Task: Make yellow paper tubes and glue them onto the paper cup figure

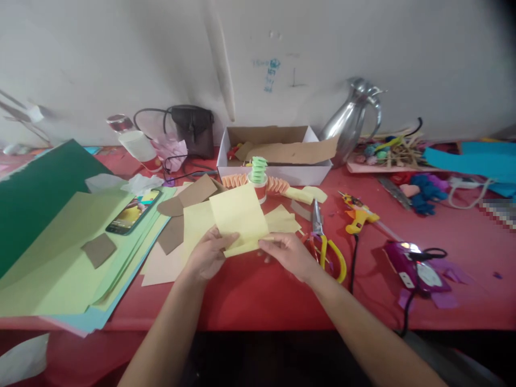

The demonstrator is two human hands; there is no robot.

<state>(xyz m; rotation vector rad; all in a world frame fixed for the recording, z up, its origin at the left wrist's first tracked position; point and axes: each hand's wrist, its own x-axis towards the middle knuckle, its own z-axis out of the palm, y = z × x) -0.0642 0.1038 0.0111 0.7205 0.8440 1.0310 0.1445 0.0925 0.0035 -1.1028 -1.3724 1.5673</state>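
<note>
Between both hands is a pale yellow sheet of paper [238, 215], its near edge folded up into a narrow strip. My left hand [209, 252] pinches the sheet's left side, thumb on top. At the right end of the folded strip, my right hand [288, 253] grips the paper between thumb and fingers. Beyond the sheet stands a small white cup [259, 189] with a green pleated paper strip [258, 167] rising from it and orange pleated strips [278, 185] at its sides. Yellow-handled scissors [323, 242] lie just right of my right hand.
Left are stacked coloured papers [52, 258], a phone [133, 212] and brown card pieces [197, 196]. A white box [278, 174] stands at the back, beside a metal jug [350, 118]. On the right lie a yellow glue gun [358, 215] and a purple corded device [415, 269].
</note>
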